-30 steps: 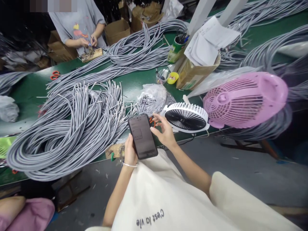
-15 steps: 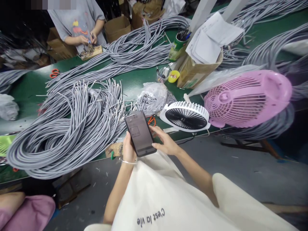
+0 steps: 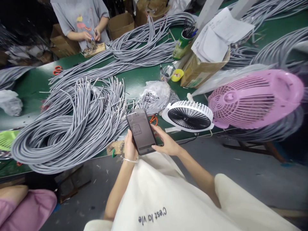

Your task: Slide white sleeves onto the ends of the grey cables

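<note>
A dark smartphone [image 3: 141, 133] is held up in front of my body, its dim screen facing me. My left hand [image 3: 130, 147] grips its left edge, fingers wrapped behind it. On the other side, my right hand [image 3: 166, 142] is closed around the right edge, with the thumb at the lower screen. Left of the phone lies a large coil of grey cables [image 3: 72, 128] with stripped ends. Just beyond the phone, orange-handled scissors [image 3: 153, 120] show in part, near a plastic bag of short grey pieces [image 3: 156, 94].
A white fan [image 3: 189, 117] and a pink fan [image 3: 255, 99] stand at the table edge on the right. Behind them is a cardboard box [image 3: 204, 70] with papers. Across the green table [image 3: 36, 75], a co-worker [image 3: 83, 22] handles something small. A pink-clothed person [image 3: 29, 208] sits lower left.
The whole view has shifted slightly, so the table things appear a little further right. Both hands keep their hold on the smartphone.
</note>
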The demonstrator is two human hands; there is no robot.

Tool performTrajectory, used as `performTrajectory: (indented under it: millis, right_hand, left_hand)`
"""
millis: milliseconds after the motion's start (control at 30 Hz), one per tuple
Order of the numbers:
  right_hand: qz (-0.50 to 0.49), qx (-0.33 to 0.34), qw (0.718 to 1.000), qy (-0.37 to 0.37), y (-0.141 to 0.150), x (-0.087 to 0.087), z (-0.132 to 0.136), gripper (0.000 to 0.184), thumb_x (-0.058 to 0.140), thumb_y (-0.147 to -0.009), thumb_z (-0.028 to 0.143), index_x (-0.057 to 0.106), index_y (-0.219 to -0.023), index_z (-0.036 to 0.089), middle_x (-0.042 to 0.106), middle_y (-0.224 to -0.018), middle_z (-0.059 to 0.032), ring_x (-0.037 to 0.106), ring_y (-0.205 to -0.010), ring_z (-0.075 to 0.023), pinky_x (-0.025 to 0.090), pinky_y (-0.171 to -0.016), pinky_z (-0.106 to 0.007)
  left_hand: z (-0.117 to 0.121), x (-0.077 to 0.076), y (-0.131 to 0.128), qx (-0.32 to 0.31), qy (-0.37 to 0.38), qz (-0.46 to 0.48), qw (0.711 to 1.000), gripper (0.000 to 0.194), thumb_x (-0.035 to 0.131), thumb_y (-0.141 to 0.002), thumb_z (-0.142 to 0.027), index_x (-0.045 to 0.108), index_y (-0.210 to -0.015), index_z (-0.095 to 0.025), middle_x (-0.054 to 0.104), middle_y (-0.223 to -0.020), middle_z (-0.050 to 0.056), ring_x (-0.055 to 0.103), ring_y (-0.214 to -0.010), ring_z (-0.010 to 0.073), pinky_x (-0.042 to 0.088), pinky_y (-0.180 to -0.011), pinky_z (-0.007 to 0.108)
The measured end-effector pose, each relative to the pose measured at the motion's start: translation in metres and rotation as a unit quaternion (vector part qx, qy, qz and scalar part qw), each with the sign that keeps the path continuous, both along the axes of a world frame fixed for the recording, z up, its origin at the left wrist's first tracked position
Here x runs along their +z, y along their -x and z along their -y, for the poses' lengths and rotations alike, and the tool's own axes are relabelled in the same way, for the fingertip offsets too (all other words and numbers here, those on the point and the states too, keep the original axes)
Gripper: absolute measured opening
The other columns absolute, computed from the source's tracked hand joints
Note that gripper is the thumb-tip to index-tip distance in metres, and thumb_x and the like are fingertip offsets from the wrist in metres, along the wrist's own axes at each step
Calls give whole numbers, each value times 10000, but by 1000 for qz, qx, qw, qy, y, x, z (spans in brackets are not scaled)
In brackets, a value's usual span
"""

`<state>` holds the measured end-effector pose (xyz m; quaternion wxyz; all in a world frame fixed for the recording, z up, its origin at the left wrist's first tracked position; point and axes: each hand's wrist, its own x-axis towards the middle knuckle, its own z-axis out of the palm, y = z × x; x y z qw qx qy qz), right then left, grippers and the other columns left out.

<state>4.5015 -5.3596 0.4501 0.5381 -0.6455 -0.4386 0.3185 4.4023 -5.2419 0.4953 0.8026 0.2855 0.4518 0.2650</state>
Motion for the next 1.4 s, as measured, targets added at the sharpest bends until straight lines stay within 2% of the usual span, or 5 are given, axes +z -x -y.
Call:
performTrajectory:
  millis: [333, 533, 700, 1100, 1400]
  right_hand:
    - [4, 22, 1000, -10, -4, -3, 1, 803, 603, -754, 416, 277, -1448, 177, 428, -1342, -145, 443, -1194, -297, 435, -956, -453]
    - [11, 12, 1000, -6, 2, 2, -3, 861, 633, -718, 323, 223, -1463, 188, 320, -1456, -122, 306, -1335, -305, 281, -1094, -492]
    - [20, 10, 1000, -1, 6, 5, -6, 907, 644, -686, 272, 193, -1467, 186, 286, -1475, -125, 275, -1356, -297, 245, -1114, -491]
    - [41, 0, 999, 7, 7, 6, -7, 917, 676, -689, 312, 203, -1463, 176, 316, -1450, -147, 301, -1339, -316, 281, -1097, -493]
    - [45, 3, 999, 4, 2, 4, -4, 834, 644, -742, 356, 246, -1455, 191, 343, -1442, -129, 327, -1324, -297, 312, -1083, -475]
  left_hand:
    - [0, -2, 1, 4, 13, 8, 1000, 349, 693, -704, -470, 695, -823, -142, 725, -834, 67, 658, -935, 242, 483, -906, 379]
    - [0, 0, 0, 16, 6, 12, 1000, 331, 691, -717, -445, 698, -867, -150, 726, -854, 58, 661, -919, 212, 493, -889, 339]
    - [1, 1, -1, 18, -1, 5, 1000, 365, 722, -666, -477, 699, -812, -143, 723, -823, 59, 663, -878, 212, 497, -875, 339]
    - [2, 0, -1, 29, 5, 8, 1000, 377, 726, -659, -481, 703, -818, -140, 725, -828, 56, 668, -755, 175, 515, -828, 321]
    - [1, 1, 0, 20, 4, -16, 1000, 379, 677, -712, -487, 692, -853, -135, 720, -905, 86, 662, -896, 220, 510, -832, 332]
